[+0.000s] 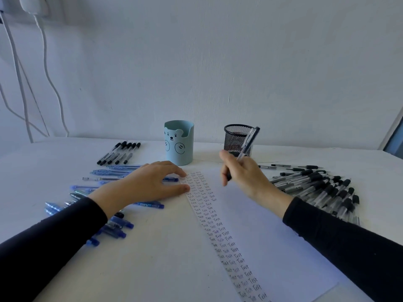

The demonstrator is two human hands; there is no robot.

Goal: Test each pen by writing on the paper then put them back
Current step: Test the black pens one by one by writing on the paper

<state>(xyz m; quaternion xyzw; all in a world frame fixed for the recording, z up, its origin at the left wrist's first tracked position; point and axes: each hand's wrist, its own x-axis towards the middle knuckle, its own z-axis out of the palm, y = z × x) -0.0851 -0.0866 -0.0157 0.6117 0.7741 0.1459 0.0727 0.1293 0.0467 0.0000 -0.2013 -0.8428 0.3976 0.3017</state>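
Pinching a clear pen (248, 143) between thumb and fingers, the right hand (246, 177) holds it tilted. Its top end is up in front of the mesh cup (233, 138) and its tip is down near the top of the paper (261, 236), right of the "Test" columns. The hand hides the tip, so I can't tell whether it touches the sheet.

The left hand (150, 184) lies flat with fingers spread and fingertips on the paper's left edge, pinning it.

Risks:
- That hold is only at one edge, so a hard stroke could make the sheet pivot or slide on the table (130, 269).
- The heel of the right hand sits just beside the written rows and could smear fresh ink.
- The right sleeve is just beside the heap of black pens (316, 188), and a pull back could scatter them.
- The left forearm lies over the blue pens (115, 227), so shifting it may roll some toward the table edge or mix tested with untested.
- The bear cup (178, 147) stands near the left fingers and could get knocked.
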